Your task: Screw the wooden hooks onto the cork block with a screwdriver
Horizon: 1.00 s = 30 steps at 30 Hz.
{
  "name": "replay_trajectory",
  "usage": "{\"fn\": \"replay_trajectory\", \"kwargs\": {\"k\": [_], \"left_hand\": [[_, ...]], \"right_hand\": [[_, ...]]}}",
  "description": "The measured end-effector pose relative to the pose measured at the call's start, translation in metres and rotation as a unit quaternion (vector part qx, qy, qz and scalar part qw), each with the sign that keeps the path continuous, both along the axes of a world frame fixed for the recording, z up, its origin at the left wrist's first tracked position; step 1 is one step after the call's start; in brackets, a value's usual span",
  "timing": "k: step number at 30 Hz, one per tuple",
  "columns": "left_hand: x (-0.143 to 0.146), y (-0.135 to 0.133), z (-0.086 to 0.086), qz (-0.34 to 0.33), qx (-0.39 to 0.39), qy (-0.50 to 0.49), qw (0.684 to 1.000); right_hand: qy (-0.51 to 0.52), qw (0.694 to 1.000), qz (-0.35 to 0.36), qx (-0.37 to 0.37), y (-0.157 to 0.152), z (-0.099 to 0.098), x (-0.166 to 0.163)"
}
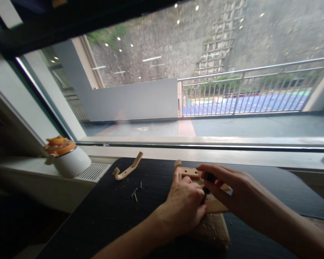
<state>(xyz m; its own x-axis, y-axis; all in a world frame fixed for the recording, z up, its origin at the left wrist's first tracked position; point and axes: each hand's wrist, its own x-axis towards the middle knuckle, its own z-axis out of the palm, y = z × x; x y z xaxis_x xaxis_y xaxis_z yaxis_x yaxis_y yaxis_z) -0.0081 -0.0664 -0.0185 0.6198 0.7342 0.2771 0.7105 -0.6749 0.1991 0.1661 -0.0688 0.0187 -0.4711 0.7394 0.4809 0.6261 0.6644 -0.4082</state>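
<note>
My left hand (182, 201) presses down on a light wooden piece with dark holes (190, 172), its fingers curled around the work. Gripped by the fingertips of my right hand (229, 181) is a black screwdriver (210, 177), held roughly upright beside my left fingers; its tip is hidden. Another flat wooden strip (217, 206) shows under my hands. Beneath everything lies a rough wooden block (214, 230), partly covered by my left hand. To the left, a loose curved wooden hook (128, 172) with holes rests on the table, near several small screws (135, 194).
The black tabletop (102, 219) meets a white window sill (151, 153). A white pot with an orange top (72, 162) stands on the left ledge, beside a vent grille (93, 171). A dark cable (317, 218) lies at the right.
</note>
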Motion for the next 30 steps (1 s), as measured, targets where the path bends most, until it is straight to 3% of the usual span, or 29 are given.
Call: {"fn": "replay_trajectory", "kwargs": {"k": [30], "left_hand": [[-0.0005, -0.0003, 0.0001, -0.003, 0.003, -0.009, 1.000]], "right_hand": [[-0.005, 1.000, -0.001, 0.019, 0.0014, 0.0017, 0.0026]]}}
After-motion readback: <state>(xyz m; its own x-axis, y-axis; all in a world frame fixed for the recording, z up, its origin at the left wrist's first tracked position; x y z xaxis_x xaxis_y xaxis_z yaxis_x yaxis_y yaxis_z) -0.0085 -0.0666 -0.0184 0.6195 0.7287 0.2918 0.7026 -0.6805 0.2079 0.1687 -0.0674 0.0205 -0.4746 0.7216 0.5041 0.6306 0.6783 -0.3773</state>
